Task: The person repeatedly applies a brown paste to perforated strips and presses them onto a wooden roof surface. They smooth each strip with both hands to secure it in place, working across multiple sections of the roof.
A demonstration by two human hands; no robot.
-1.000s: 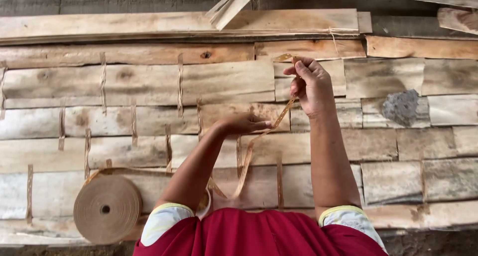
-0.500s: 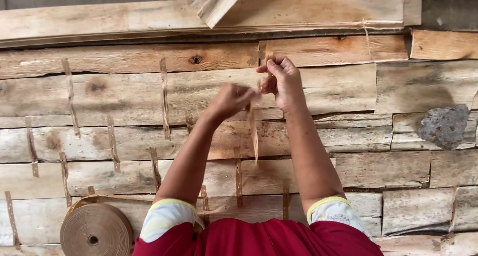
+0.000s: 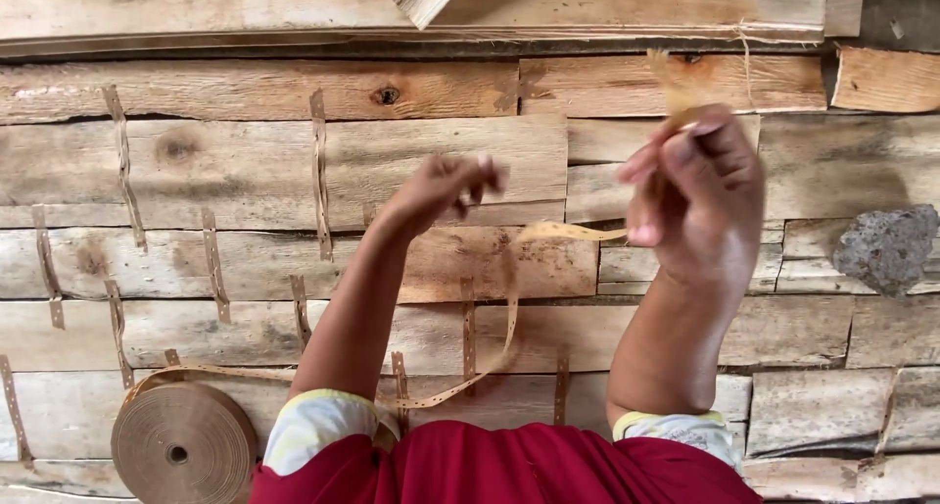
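Note:
My right hand point(image 3: 695, 186) is raised close to the camera and pinches a short torn piece of brown paper tape point(image 3: 671, 85) that sticks up from its fingers. My left hand point(image 3: 443, 189) hovers over the wood veneer sheets point(image 3: 245, 176) and holds the free end of the long tape strip point(image 3: 509, 318). That strip curves down and left to a brown tape roll point(image 3: 181, 447) lying flat at the lower left. Both hands are blurred by motion.
Thin veneer pieces lie edge to edge, joined by several short tape strips point(image 3: 318, 171). A grey stone point(image 3: 886, 249) rests on the sheets at the right. Longer boards point(image 3: 627, 4) lie across the far side.
My hands were together pulling at the tape; now they have parted. The right hand has lifted to the right with a torn piece while the left stays low with the strip's end.

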